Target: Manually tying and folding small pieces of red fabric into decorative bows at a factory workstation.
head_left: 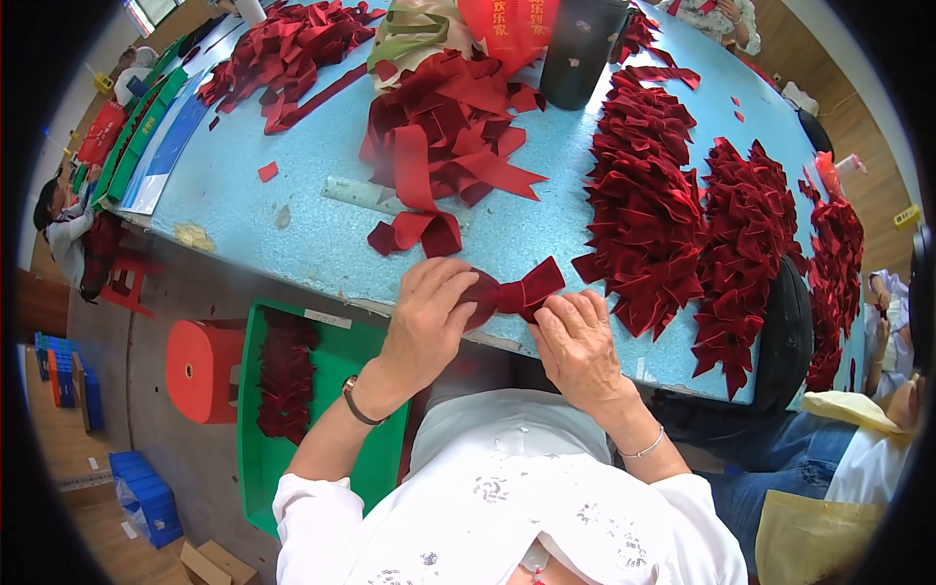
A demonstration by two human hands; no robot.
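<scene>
A dark red velvet bow point(509, 295) lies between my hands at the near edge of the light blue table point(322, 249). My left hand point(430, 307) is closed on its left loop, fingers curled over the top. At its right end, my right hand point(577, 343) has bent fingers pressed on the loop's lower edge. Beyond the bow, a loose pile of red ribbon strips point(444, 127) spreads over the table, with one strip's end hanging toward my left hand. A clear ruler point(361, 193) lies partly under that strip. Rows of finished-looking bows point(643, 214) stand to the right.
A black tumbler point(582, 54) stands at the back beside a red bag point(507, 29). Below the table at left are a green crate point(255, 468) holding bows and a red stool point(200, 370). A black bag point(788, 336) hangs at the right edge, near a seated person point(809, 458).
</scene>
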